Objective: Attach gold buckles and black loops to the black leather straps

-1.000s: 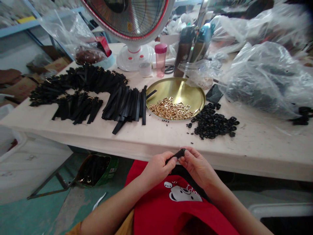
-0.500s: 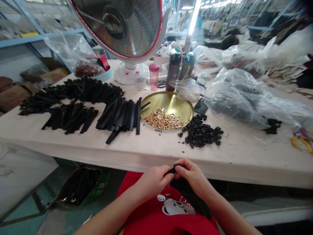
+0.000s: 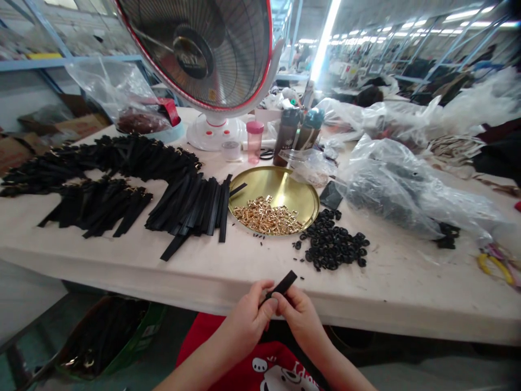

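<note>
A black strap (image 3: 285,282) is pinched between my two hands just in front of the table edge, one flat end pointing up and away. My left hand (image 3: 249,314) has its thumb and fingers closed on it from the left. From the right, my right hand (image 3: 300,310) grips it with thumb and fingertips. A dark length hangs below my right hand over the red clothing. Beyond my hands lie a pile of small black rings (image 3: 336,244) and a round gold tray (image 3: 280,176) with gold metal buckles (image 3: 266,217) in it. Fingertip details are partly hidden.
Flat black straps (image 3: 195,203) lie left of the tray, with bundled straps carrying gold fittings (image 3: 97,203) further left. A heater fan (image 3: 203,54), a pink cup (image 3: 254,142) and dark bottles stand behind. Plastic bags (image 3: 391,179) and yellow-handled pliers (image 3: 496,267) lie right. A green bin (image 3: 148,331) stands below.
The strap's flat end now sticks up beyond my fingers, where before it was folded down in my grip. My hands have shifted slightly down and left, and the view has tilted up.
</note>
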`<state>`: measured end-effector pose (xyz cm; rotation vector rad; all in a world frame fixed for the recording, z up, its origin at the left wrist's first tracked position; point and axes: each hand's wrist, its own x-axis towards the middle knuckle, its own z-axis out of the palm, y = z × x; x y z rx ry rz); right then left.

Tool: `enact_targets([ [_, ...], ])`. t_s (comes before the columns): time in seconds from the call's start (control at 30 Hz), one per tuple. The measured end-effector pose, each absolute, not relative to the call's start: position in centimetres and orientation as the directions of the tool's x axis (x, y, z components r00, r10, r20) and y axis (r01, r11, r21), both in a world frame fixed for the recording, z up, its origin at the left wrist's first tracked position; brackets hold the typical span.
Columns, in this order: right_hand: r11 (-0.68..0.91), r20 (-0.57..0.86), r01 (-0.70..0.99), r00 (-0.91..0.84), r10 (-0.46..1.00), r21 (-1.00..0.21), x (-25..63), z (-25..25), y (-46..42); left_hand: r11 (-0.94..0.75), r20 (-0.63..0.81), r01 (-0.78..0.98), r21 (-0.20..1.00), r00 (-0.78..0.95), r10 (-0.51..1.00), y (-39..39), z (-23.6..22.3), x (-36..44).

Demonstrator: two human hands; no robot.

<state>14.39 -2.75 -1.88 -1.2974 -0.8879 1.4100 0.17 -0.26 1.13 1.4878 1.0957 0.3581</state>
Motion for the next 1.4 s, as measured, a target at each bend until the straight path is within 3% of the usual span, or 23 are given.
enact_targets([
  [0.13, -0.35, -0.339, -0.38, -0.098, 0.936, -0.856, 15.2, -1.8, -2.4, 0.006, -0.203, 0.341, 0.94, 0.543, 0.815, 0.7, 1.8, 0.1],
  [0.23, -0.5, -0.434, -0.484, -0.251, 0.865, -0.718, 15.4, -2.2, -2.2, -0.019, -0.19, 0.307, 0.952, 0.637, 0.747, 1.1, 2.7, 0.0],
  [0.37, -0.626, -0.481, -0.425, -0.405, 0.778, -0.654, 15.3, -2.9, -2.2, -0.038, -0.198, 0.302, 0.952, 0.708, 0.678, 1.4, 3.7, 0.0],
  [0.5, -0.639, -0.486, -0.323, -0.443, 0.754, -0.698, 15.4, -2.0, -1.6, -0.034, -0.143, 0.212, 0.977, 0.762, 0.632, 1.7, 4.1, 0.1],
  [0.6, -0.542, -0.483, -0.08, -0.357, 0.799, -0.837, 16.7, -0.3, 0.9, -0.047, -0.125, 0.234, 0.971, 0.668, 0.733, 2.1, 3.7, 0.0],
  [0.67, -0.348, -0.386, 0.184, -0.243, 0.89, -0.919, 18.5, 0.9, 3.8, 0.021, -0.185, 0.291, 0.957, 0.55, 0.814, 2.5, 3.2, -0.2],
  [0.7, -0.218, -0.288, 0.365, -0.151, 0.946, -0.905, 19.5, 1.3, 5.4, 0.081, -0.227, 0.3, 0.95, 0.493, 0.84, 2.7, 2.9, -0.2],
  [0.77, -0.051, -0.046, 0.748, 0.027, 0.999, -0.662, 21.6, 1.6, 8.8, 0.179, -0.289, 0.278, 0.944, 0.426, 0.857, 2.9, 2.4, -0.3],
  [0.83, -0.052, -0.026, 0.952, 0.046, 0.999, -0.303, 23.1, 1.2, 11.8, 0.204, -0.296, 0.248, 0.947, 0.426, 0.855, 3.0, 2.0, -0.3],
  [0.93, -0.074, -0.079, 0.976, 0.059, 0.995, -0.203, 23.9, 0.1, 14.4, 0.194, -0.302, 0.266, 0.944, 0.471, 0.828, 2.7, 1.5, -0.4],
  [1.17, -0.091, -0.013, 0.929, 0.093, 0.996, -0.358, 23.6, 1.4, 13.4, 0.218, -0.281, 0.195, 0.956, 0.406, 0.87, 1.8, 0.7, -1.0],
  [1.23, -0.09, -0.044, 0.848, 0.079, 0.996, -0.522, 22.6, 2.2, 11.4, 0.224, -0.264, 0.148, 0.963, 0.359, 0.895, 2.0, 1.0, -0.6],
  [1.27, -0.104, -0.089, 0.75, 0.06, 0.994, -0.653, 21.8, 2.5, 10.1, 0.227, -0.258, 0.129, 0.965, 0.338, 0.905, 2.1, 1.3, -0.3],
  [1.3, -0.156, -0.164, 0.525, 0.031, 0.986, -0.837, 20.8, 2.6, 8.7, 0.229, -0.253, 0.112, 0.967, 0.322, 0.912, 2.2, 1.6, 0.0],
  [1.33, -0.234, -0.243, 0.236, -0.012, 0.97, -0.943, 19.7, 2.7, 7.2, 0.23, -0.249, 0.095, 0.968, 0.309, 0.918, 2.4, 1.9, 0.4],
  [1.4, -0.387, -0.365, -0.23, -0.133, 0.921, -0.893, 17.4, 2.6, 4.3, 0.224, -0.234, 0.066, 0.972, 0.3, 0.925, 2.5, 2.3, 0.8],
])
